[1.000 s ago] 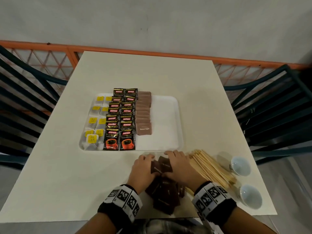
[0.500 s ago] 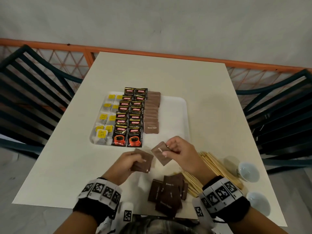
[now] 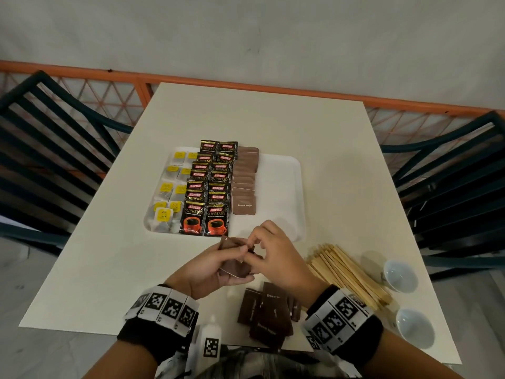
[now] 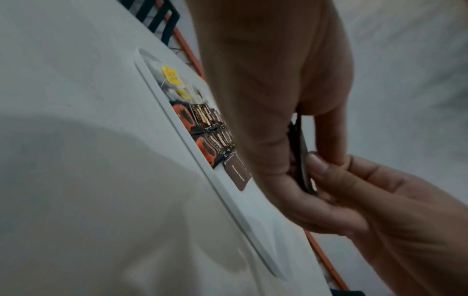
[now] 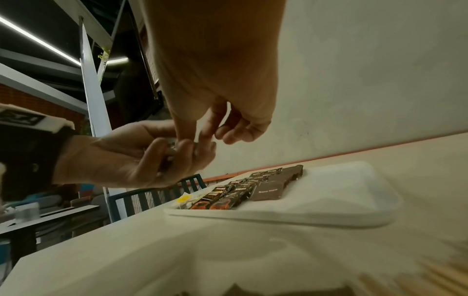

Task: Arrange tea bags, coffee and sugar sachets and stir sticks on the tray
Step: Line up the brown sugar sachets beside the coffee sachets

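A white tray (image 3: pixel 284 187) holds tea bags (image 3: pixel 166 203) with yellow tags at its left, black coffee sachets (image 3: pixel 209 187) in two columns, and a column of brown sugar sachets (image 3: pixel 244 181). Just in front of the tray my left hand (image 3: pixel 216 265) holds a small stack of brown sugar sachets (image 3: pixel 236 269) above the table. My right hand (image 3: pixel 273 253) pinches the stack's top edge with thumb and forefinger. In the left wrist view the held sachets (image 4: pixel 301 152) show edge-on between both hands. More brown sachets (image 3: pixel 269 313) lie loose near the front edge. Wooden stir sticks (image 3: pixel 347 272) lie in a pile at the right.
Two small white bowls (image 3: pixel 400 276) (image 3: pixel 415 326) stand at the table's right front. A white bottle (image 3: pixel 209 340) with a marker sits by the front edge. Dark slatted chairs (image 3: pixel 49 149) flank the table, and an orange railing (image 3: pixel 246 86) runs behind it.
Both hands lifted off the loose pile with brown sachets. The right hand's single sachet has come onto the left hand's stack, and the hands are now together.
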### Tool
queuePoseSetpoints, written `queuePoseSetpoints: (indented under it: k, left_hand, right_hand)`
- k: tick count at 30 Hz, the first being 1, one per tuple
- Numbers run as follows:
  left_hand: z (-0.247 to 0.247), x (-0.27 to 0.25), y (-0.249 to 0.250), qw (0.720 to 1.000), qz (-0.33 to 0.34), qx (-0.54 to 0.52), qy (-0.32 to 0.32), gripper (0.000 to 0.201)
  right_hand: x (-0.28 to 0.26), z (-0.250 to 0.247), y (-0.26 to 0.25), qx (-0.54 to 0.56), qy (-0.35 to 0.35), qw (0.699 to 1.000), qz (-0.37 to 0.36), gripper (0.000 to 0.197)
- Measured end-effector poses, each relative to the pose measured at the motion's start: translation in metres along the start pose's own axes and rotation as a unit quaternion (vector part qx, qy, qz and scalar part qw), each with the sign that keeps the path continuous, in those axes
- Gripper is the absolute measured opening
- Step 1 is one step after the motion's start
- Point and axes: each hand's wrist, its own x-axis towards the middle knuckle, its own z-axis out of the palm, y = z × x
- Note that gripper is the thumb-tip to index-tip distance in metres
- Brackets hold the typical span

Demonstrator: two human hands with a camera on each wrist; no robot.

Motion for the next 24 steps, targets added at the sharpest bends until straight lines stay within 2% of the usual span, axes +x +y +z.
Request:
queuePoseSetpoints:
  k: [2,4,6,8,9,13,15,18,20,22,24]
  left_hand:
    - [-0.002,0.000,-0.005,0.999,0.011,0.041,0.010,0.032]
    - [-0.005,0.002,-0.012,0.984,0.038,0.167,0.041,0.031]
    - [-0.009,0.005,-0.020,0.941,0.079,0.322,0.068,0.028]
    - [-0.011,0.008,-0.030,0.899,0.107,0.422,0.058,0.025]
    - [-0.010,0.009,-0.034,0.876,0.104,0.469,0.052,0.029]
    - [-0.002,0.013,-0.053,0.760,0.038,0.648,0.047,0.068]
    - [0.003,0.014,-0.061,0.716,0.013,0.696,0.053,0.076]
    - [0.007,0.015,-0.066,0.673,0.015,0.736,0.079,0.075]
    - [0.009,0.016,-0.066,0.661,0.017,0.744,0.097,0.067]
    - [0.009,0.017,-0.064,0.670,0.013,0.733,0.112,0.054]
    - [0.010,0.018,-0.060,0.688,0.023,0.714,0.127,0.032]
  right_hand:
    - [-0.008,-0.002,0.006,-0.017,-0.026,0.999,0.008,0.026]
    - [-0.021,-0.007,0.013,-0.040,-0.073,0.996,0.023,0.039]
    - [-0.038,-0.012,0.023,-0.110,-0.126,0.985,0.034,0.063]
    - [-0.056,-0.013,0.034,-0.199,-0.187,0.961,0.033,0.089]
    - [-0.064,-0.010,0.039,-0.229,-0.212,0.950,0.028,0.096]
    - [-0.079,0.007,0.053,-0.329,-0.236,0.914,-0.010,0.096]
    - [-0.076,0.009,0.055,-0.319,-0.216,0.923,-0.004,0.088]
    - [-0.067,0.005,0.055,-0.262,-0.210,0.942,0.020,0.077]
    - [-0.060,0.003,0.053,-0.249,-0.215,0.944,0.026,0.071]
    - [-0.054,0.002,0.052,-0.230,-0.219,0.948,0.040,0.068]
    - [-0.049,0.001,0.053,-0.216,-0.217,0.950,0.058,0.066]
